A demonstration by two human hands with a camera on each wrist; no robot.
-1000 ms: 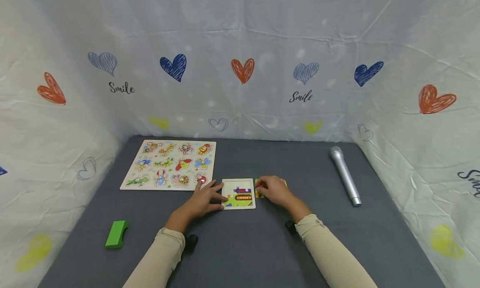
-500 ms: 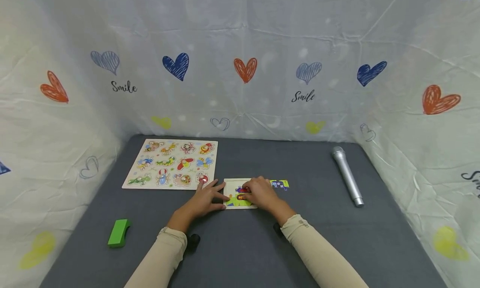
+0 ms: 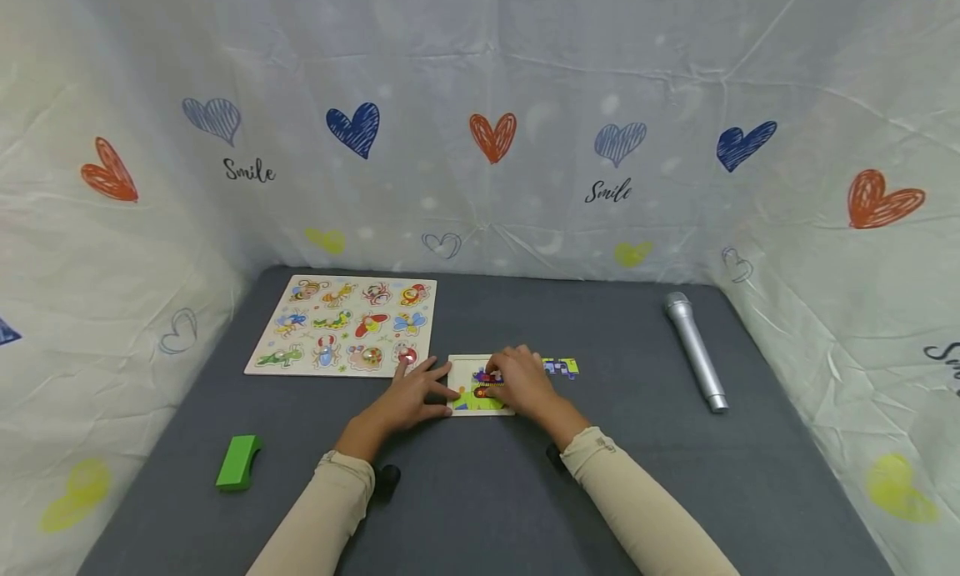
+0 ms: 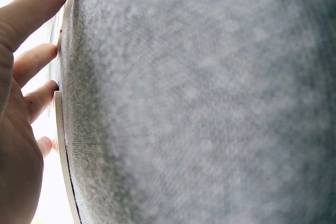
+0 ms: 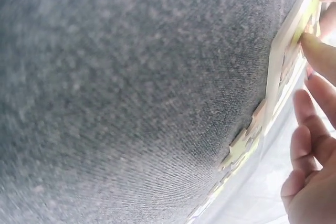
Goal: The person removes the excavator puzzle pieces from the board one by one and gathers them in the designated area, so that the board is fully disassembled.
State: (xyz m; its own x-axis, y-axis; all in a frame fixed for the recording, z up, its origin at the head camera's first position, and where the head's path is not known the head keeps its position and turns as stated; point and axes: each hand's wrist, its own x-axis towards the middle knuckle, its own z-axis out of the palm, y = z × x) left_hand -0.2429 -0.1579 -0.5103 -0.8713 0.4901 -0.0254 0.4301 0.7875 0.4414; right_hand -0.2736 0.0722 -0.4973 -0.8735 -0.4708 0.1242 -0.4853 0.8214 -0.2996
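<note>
A small square jigsaw puzzle in a pale wooden frame (image 3: 471,361) lies mid-table, showing part of a colourful vehicle picture. My left hand (image 3: 407,401) has its fingers spread, with the thumb and fingers against the frame's left edge. Over the right part of the puzzle, my right hand (image 3: 522,384) has thumb and fingers bent down, pinching a puzzle piece at the board; the piece is mostly hidden by the fingers. Loose puzzle pieces (image 3: 562,367) lie just right of the frame. In the right wrist view, the right thumb (image 5: 319,53) touches the puzzle surface.
A larger insect puzzle board (image 3: 341,326) lies at the back left, close to the left fingertips. A green block (image 3: 237,462) rests at the front left. The silver microphone (image 3: 696,355) lies on the right. Printed cloth hangs behind the table (image 3: 480,509).
My right hand has moved left from the loose pieces onto the puzzle, uncovering blue-and-yellow pieces. It stays there over the last half second. My left hand keeps its place at the frame.
</note>
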